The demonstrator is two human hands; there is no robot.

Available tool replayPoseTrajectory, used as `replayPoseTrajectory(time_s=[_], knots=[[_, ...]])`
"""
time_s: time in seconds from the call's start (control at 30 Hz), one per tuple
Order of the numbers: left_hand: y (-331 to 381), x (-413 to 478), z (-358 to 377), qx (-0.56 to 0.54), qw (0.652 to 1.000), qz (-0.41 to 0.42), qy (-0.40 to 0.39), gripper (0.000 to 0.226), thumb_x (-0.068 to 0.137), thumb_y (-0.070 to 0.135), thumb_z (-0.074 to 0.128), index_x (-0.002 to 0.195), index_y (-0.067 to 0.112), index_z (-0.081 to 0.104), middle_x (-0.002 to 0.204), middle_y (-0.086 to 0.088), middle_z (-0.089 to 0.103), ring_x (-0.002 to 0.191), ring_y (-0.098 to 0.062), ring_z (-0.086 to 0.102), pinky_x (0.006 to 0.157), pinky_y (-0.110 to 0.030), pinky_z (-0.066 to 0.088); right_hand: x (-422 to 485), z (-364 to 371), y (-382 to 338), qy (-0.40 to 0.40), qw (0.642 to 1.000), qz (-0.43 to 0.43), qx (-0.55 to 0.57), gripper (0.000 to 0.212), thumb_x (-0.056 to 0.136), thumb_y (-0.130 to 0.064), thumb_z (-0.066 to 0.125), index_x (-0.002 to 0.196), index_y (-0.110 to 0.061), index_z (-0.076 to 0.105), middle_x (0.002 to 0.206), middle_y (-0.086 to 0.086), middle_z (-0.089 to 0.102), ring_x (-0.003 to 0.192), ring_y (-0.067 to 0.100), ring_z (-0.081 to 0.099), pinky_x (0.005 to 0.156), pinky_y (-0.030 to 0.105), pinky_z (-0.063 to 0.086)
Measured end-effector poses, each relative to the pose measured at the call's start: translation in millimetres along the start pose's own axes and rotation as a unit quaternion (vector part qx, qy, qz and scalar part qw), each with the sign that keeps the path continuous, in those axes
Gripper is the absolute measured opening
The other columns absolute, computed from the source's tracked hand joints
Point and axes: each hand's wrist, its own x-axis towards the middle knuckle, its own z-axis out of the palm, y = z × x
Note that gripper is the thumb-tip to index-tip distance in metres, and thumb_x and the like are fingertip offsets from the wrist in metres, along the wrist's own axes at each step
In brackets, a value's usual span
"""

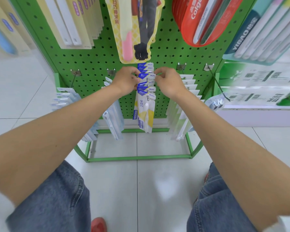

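L hand (126,80) & R hand (168,81) grips pinch FROG pack (146,75); other packs (145,90) crowd hook (147,97) in front.

Head camera looks forward and down, close on toothbrush packs (145,104) hung on green pegboard (94,64)

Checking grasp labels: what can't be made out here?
Head view only.
- Fingertips of left hand and right hand on the FROG pack: hidden by their own knuckles.
- The hook: mostly covered by packs.
- The left-edge packs: blurred, print unreadable.
- The red shoe: cut by bottom edge.
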Motion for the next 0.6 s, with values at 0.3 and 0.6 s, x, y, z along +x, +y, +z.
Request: replayPoseTrajectory(time_s=[0.3,0.6], knots=[[-4,4,-11,0.029,0.999,-0.015,0.005,0.023,0.094,-0.004,0.051,0.098,0.011,0.067,0.101,-0.007,0.069,0.091,-0.022,0.069,0.085,-0.043,0.059,0,-2,3,-0.011,1.0,-0.002,0.0,0.033,0.099,-0.008,0.041,0.125,-0.012,0.06,0.067,-0.004,0.05,0.048,0.009,0.039,0.044,0.019,0.031],[-2,10,-4,-0.016,0.999,0.005,0.044,0.007,0.093,0.008,0.064,0.096,0.015,0.065,0.084,-0.001,0.063,0.08,-0.022,0.068,0.078,-0.04,0.061,1,6,1,-0.021,1.0,0.001,0.006,0.032,0.1,-0.01,0.041,0.126,-0.012,0.059,0.064,-0.003,0.049,0.05,0.013,0.041,0.05,0.025,0.034]])
